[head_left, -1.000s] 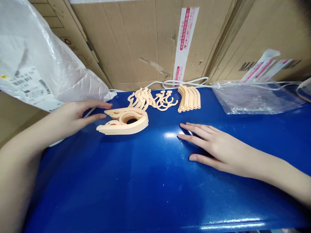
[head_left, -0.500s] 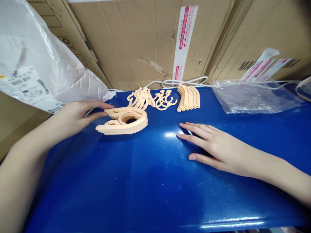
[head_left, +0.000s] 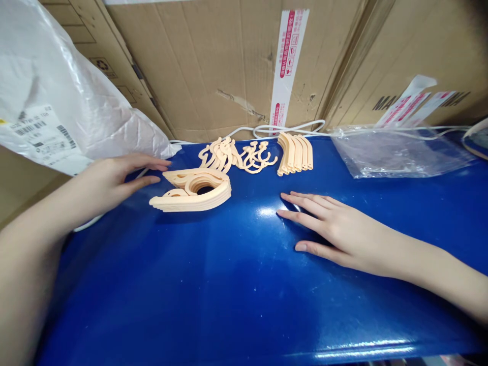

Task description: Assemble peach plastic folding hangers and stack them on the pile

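Note:
A stack of cream plastic pieces [head_left: 206, 201], each curved around a round opening, lies on the blue table; they look like parts of folding hangers. Just left of it is my left hand [head_left: 124, 178], fingers apart and holding nothing. My right hand [head_left: 324, 218] rests spread on the table, right of the stack, with nothing in it. Behind the stack lie a pile of cream curved pieces [head_left: 219, 153] and several loose hooks [head_left: 257, 158]. Beside the hooks, a row of cream curved arms [head_left: 296, 153] sits side by side.
Cardboard boxes [head_left: 213, 61] stand along the back of the blue table [head_left: 229, 284]. A white padded mailing bag [head_left: 102, 112] leans at the left. At the back right lies a clear plastic bag [head_left: 392, 157]. A white cable [head_left: 290, 128] runs along the boxes.
My left hand has drawn back to the left, off the stack, its fingers now clear of it. The stack and my right hand stay in place.

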A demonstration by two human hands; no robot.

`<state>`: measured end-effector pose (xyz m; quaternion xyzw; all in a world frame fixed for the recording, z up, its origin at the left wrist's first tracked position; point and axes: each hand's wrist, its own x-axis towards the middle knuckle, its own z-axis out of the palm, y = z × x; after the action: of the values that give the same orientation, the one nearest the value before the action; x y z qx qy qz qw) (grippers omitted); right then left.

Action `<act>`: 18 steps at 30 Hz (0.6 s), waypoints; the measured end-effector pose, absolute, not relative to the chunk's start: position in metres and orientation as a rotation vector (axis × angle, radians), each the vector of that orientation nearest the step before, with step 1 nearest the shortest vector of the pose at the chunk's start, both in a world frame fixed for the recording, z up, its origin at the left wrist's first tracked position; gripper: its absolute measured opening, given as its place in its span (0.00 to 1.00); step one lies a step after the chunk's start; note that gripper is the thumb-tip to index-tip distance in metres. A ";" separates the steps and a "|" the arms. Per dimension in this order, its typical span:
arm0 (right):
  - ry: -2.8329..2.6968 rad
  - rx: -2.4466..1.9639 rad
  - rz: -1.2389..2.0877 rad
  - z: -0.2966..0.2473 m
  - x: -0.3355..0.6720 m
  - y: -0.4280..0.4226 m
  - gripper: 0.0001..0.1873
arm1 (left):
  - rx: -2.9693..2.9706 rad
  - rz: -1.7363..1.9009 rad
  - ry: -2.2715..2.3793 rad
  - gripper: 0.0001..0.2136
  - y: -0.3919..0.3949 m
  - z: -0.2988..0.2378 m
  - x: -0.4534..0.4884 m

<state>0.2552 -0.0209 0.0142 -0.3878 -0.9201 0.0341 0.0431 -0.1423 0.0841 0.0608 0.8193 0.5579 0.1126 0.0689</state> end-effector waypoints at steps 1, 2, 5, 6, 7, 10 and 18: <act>-2.813 -1.184 0.108 0.015 0.255 -0.021 0.29 | 2.441 0.343 1.724 0.32 0.084 0.063 -0.146; -2.812 -1.185 0.107 0.015 0.255 -0.021 0.29 | 2.395 0.340 1.784 0.32 0.083 0.066 -0.150; -2.816 -1.186 0.099 0.016 0.254 -0.021 0.29 | 2.240 0.310 1.913 0.30 0.081 0.073 -0.165; -2.818 -1.186 0.098 0.016 0.254 -0.021 0.29 | 2.222 0.331 1.912 0.29 0.080 0.074 -0.168; -2.820 -1.187 0.097 0.016 0.255 -0.020 0.29 | 2.222 0.363 1.922 0.28 0.079 0.075 -0.169; -2.824 -1.183 0.096 0.015 0.255 -0.020 0.28 | 2.322 0.429 1.905 0.26 0.076 0.074 -0.158; -2.805 -1.184 0.112 0.015 0.255 -0.021 0.29 | 2.494 0.450 1.640 0.24 0.075 0.061 -0.127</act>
<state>0.2549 -0.0215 0.0148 -0.3882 -0.9196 0.0366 0.0476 -0.1273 0.0752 0.0615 0.8246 0.5423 0.1489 0.0613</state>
